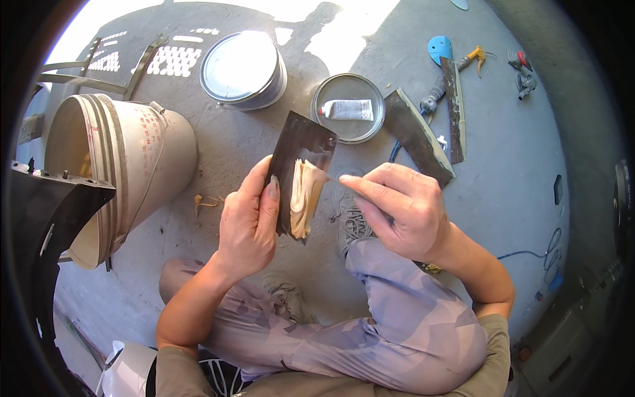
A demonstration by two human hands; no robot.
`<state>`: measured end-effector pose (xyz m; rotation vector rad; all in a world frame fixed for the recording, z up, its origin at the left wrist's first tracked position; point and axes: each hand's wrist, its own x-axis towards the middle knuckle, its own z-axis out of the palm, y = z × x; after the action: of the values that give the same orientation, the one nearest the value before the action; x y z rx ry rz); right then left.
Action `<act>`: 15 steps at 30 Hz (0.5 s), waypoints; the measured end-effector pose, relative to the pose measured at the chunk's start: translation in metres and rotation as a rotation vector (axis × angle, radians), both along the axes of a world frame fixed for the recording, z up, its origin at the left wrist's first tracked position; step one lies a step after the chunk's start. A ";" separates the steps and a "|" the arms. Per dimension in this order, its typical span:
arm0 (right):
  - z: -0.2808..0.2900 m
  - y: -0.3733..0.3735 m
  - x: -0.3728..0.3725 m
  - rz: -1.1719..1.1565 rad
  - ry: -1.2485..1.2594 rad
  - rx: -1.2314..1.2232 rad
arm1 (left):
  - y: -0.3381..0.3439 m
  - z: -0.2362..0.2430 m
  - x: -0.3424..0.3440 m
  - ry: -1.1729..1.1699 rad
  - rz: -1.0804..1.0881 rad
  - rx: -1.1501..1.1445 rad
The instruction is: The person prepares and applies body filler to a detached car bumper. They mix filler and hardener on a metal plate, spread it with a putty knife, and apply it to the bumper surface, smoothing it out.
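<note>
My left hand (pixel 248 228) grips a dark flat mixing board (pixel 301 132) by its left edge, thumb on top and the fingers behind it. On the tilted board lies a thick, folded smear of cream-coloured putty (pixel 307 198). To the right of it, my right hand (pixel 403 208) is closed in a pinch on a thin putty spreader (pixel 332 176), seen nearly edge-on. The spreader's tip reaches the upper right side of the putty; whether it touches is hard to see. Beyond the board, a white tube (pixel 347 110) rests on a round tin lid (pixel 346 85).
A large pale bucket (pixel 162 165) lies at the left, near a black curved panel (pixel 40 218). Ahead stands a metal can (pixel 241 69). Putty-edged dark boards (pixel 417 135), a blue-disc tool (pixel 439 49) and a yellow-handled air gun (pixel 473 61) lie right of the lid.
</note>
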<state>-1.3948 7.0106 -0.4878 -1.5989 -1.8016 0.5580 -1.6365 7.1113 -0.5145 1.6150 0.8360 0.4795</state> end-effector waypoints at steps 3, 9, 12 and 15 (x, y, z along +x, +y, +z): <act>-0.001 0.001 0.001 0.196 -0.015 -0.017 | 0.002 -0.002 -0.003 0.042 0.091 -0.178; 0.001 0.005 0.000 0.159 -0.072 -0.020 | 0.001 -0.002 0.002 -0.021 0.001 0.057; 0.007 0.008 0.000 0.386 0.108 -0.028 | 0.000 0.002 0.001 0.076 0.163 -0.241; 0.008 0.009 0.002 -0.011 -0.059 0.040 | -0.001 0.002 -0.001 0.016 0.025 -0.094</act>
<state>-1.3932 7.0200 -0.4794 -1.6124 -1.8347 0.4709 -1.6378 7.1105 -0.5124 1.5249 0.8793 0.4394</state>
